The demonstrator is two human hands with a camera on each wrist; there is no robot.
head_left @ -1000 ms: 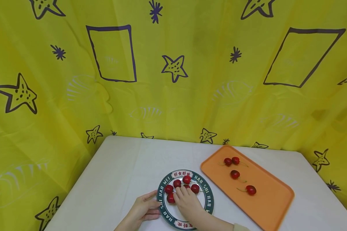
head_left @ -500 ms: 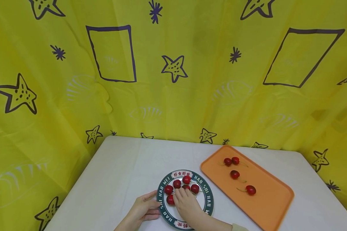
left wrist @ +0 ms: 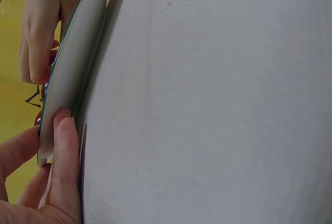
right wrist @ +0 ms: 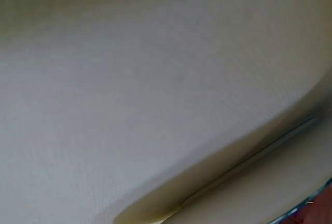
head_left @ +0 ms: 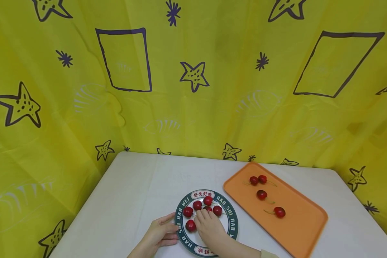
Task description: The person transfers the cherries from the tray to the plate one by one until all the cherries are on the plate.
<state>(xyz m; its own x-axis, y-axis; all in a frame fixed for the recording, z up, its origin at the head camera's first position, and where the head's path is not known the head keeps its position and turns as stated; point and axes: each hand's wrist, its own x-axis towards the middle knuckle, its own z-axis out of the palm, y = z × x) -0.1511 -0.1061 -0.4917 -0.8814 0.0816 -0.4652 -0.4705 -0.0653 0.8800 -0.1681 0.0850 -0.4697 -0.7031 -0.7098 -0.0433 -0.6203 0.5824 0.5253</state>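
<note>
In the head view, my left hand (head_left: 162, 232) grips the left rim of a round plate (head_left: 234, 224) with a dark green lettered border. The left wrist view shows its fingers (left wrist: 66, 156) beneath the plate, which looks raised at that side. Several red cherries (head_left: 208, 200) with stems lie on the plate. My right hand (head_left: 210, 227) reaches over it from the lower right, fingers bent down among the cherries. One cherry (head_left: 191, 225) sits right beside those fingers. The right fingertips are hidden, so whether they pinch a cherry or stem cannot be told.
An orange tray (head_left: 296, 229) lies slantwise to the right of the plate, with several stemmed cherries (head_left: 262, 195) on it. Both stand on a white-covered table (head_left: 142, 186). A yellow patterned curtain (head_left: 167, 107) closes off the back and sides.
The cherry beside my right fingers has shifted slightly toward the near side of the plate, away from the cherry above it. Both hands have stayed nearly in place.
</note>
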